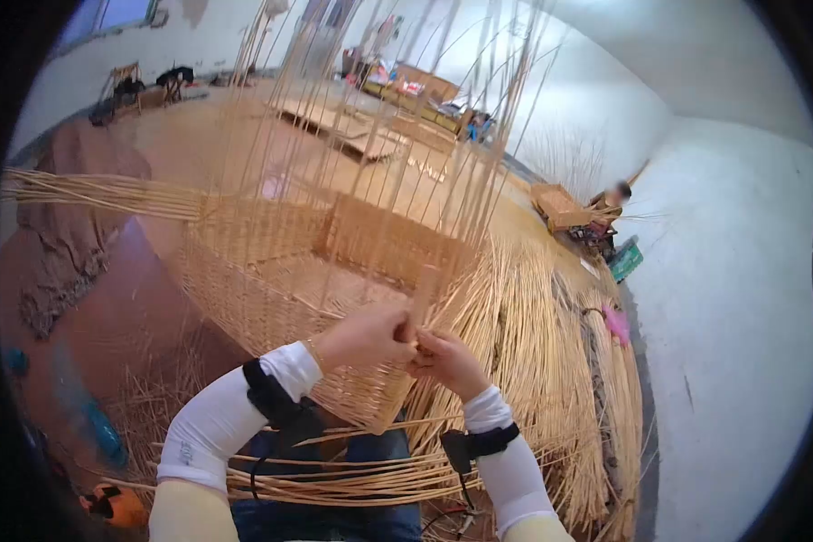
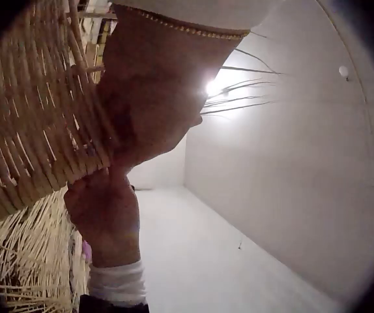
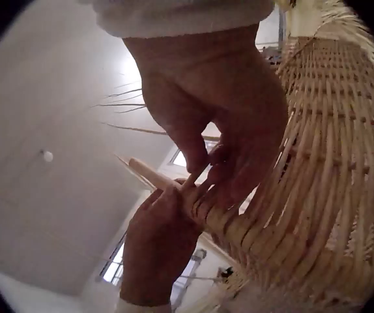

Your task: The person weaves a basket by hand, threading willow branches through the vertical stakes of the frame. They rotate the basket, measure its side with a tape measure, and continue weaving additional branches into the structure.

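A heap of rods (image 1: 533, 370) lay on the floor, right of the basket (image 1: 244, 303) in front of me. At its near corner my left hand (image 1: 363, 337) and right hand (image 1: 453, 363) met beside a stick (image 1: 427, 291), thumbs and fingers pinching a thin strand (image 3: 196, 176).

Head view downward, wrists' close; basket (image 1: 248, 296) shared

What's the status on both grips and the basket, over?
Left grip holding the basket corner. Right grip pinching a thin strand there. Basket walls woven; tall stakes rise above, possibly in the way.
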Demonstrator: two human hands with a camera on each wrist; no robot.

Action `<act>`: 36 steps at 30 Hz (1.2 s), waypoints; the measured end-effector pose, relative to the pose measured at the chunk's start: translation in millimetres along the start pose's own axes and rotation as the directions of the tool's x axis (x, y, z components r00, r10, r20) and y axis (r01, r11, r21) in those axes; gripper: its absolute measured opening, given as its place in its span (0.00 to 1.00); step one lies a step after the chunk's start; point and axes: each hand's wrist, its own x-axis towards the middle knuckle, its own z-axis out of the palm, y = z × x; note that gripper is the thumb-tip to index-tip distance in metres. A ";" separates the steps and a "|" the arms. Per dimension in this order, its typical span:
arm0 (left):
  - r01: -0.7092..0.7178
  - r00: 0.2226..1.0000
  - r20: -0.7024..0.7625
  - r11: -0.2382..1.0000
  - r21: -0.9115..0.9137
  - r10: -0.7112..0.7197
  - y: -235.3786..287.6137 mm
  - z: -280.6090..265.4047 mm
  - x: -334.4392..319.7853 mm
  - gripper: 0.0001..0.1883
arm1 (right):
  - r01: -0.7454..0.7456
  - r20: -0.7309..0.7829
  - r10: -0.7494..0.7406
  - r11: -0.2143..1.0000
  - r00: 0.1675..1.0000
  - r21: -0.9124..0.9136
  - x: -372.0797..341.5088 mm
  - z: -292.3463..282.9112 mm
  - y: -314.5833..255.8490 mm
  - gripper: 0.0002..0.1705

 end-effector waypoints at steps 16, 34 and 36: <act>0.369 0.883 -0.169 0.870 -0.326 -0.438 -33.9 -44.6 -168.1 0.13 | 0.017 0.184 -0.085 0.940 0.979 0.342 24.9 116.6 107.4 0.15; 0.395 0.798 -0.407 0.896 -0.202 -0.443 -60.2 20.2 -148.7 0.18 | 0.686 0.161 -0.696 0.593 0.700 -0.421 93.9 141.1 -41.1 0.30; 0.401 0.810 -0.380 0.895 -0.198 -0.447 -63.7 8.5 -152.1 0.18 | 0.697 -0.020 -0.725 0.670 0.689 -0.255 60.4 109.0 -24.0 0.28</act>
